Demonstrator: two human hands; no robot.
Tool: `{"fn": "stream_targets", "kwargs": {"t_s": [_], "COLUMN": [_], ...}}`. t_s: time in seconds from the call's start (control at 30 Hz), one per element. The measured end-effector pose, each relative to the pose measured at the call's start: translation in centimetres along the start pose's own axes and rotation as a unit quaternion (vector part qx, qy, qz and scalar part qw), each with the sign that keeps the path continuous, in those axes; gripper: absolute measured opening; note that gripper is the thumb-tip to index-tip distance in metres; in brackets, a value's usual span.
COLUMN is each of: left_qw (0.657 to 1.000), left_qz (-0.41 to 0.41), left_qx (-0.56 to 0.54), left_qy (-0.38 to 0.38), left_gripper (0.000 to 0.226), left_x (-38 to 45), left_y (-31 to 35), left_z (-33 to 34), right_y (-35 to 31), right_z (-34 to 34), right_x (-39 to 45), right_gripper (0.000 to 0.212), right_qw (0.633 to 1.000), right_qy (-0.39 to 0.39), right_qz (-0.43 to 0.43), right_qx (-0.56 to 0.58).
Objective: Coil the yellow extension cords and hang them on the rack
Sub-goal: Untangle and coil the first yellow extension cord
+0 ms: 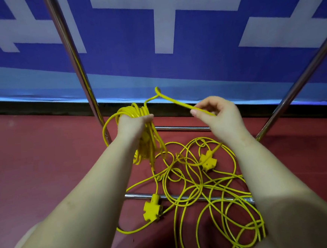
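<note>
My left hand (134,124) grips a bundle of coiled yellow extension cord (147,144) that hangs down from my fist. A strand runs up from the bundle, bends at the top and comes over to my right hand (216,115), which pinches it between thumb and fingers. On the red floor below lies a loose tangle of yellow cord (213,194). Two yellow three-way sockets show there: one (207,160) under my right wrist, another (151,209) beside the near bar. The steel rack's uprights (73,58) rise left and right.
The rack's lower crossbars (184,197) lie across the floor under the tangle; a slanted steel leg (300,79) stands at the right. A blue and white banner wall (171,35) closes off the back. Bare red floor (44,162) spreads to the left.
</note>
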State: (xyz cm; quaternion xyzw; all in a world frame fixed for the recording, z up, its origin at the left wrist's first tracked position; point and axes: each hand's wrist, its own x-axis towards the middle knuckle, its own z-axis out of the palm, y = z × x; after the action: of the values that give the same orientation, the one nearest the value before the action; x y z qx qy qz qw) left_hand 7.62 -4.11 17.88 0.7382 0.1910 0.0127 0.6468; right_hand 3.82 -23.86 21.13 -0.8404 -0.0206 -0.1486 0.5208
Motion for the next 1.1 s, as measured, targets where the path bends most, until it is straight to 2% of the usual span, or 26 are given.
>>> {"fn": "stream_targets", "kwargs": {"t_s": [0.1, 0.2, 0.3, 0.4, 0.47, 0.57, 0.63, 0.73, 0.9, 1.0, 1.1], "left_qw": [0.998, 0.994, 0.987, 0.982, 0.98, 0.974, 0.968, 0.961, 0.951, 0.955, 0.969], "left_qz": [0.018, 0.055, 0.099, 0.124, 0.132, 0.135, 0.122, 0.12, 0.106, 0.115, 0.126], "left_qx": [0.04, 0.055, 0.064, 0.072, 0.069, 0.066, 0.063, 0.051, 0.009, 0.012, -0.007], "left_qy": [-0.04, -0.077, -0.106, -0.119, -0.13, -0.17, -0.208, -0.244, -0.291, -0.273, -0.212], "left_gripper": [0.032, 0.027, 0.03, 0.035, 0.036, 0.034, 0.032, 0.03, 0.027, 0.027, 0.02], "left_x": [-0.4, -0.9, -1.2, -1.3, -1.4, -1.7, -2.0, -2.3, -2.8, -3.1, -3.0], "left_y": [0.0, 0.5, 1.3, 1.8, 2.0, 2.1, 2.0, 1.7, 1.8, 2.0, 2.2], "left_z": [0.3, 0.3, 0.0, -0.3, -0.3, -0.3, -0.1, 0.3, 1.0, 1.4, 1.4], "right_y": [0.3, 0.3, -0.1, -0.2, -0.4, -1.1, -1.1, -0.7, -1.1, -1.4, -1.2], "right_z": [-0.2, -0.8, -1.1, -0.9, -0.7, -0.4, 0.0, 0.6, 1.1, 0.8, -0.1], "right_x": [0.1, 0.2, 0.3, 0.5, 0.4, -0.1, 0.0, 0.5, 0.3, 0.4, 0.3], "right_gripper": [0.016, 0.015, 0.02, 0.031, 0.033, 0.036, 0.037, 0.036, 0.036, 0.033, 0.02], "right_qw": [0.995, 0.973, 0.938, 0.921, 0.923, 0.938, 0.956, 0.978, 0.964, 0.949, 0.933], "right_qy": [0.066, 0.073, 0.009, -0.086, -0.174, -0.284, -0.262, -0.17, -0.126, -0.111, -0.161], "right_qz": [0.005, 0.034, 0.075, 0.088, 0.095, 0.119, 0.119, 0.12, 0.182, 0.189, 0.17], "right_qx": [-0.07, -0.215, -0.337, -0.369, -0.329, -0.159, -0.058, 0.015, 0.147, 0.227, 0.273]}}
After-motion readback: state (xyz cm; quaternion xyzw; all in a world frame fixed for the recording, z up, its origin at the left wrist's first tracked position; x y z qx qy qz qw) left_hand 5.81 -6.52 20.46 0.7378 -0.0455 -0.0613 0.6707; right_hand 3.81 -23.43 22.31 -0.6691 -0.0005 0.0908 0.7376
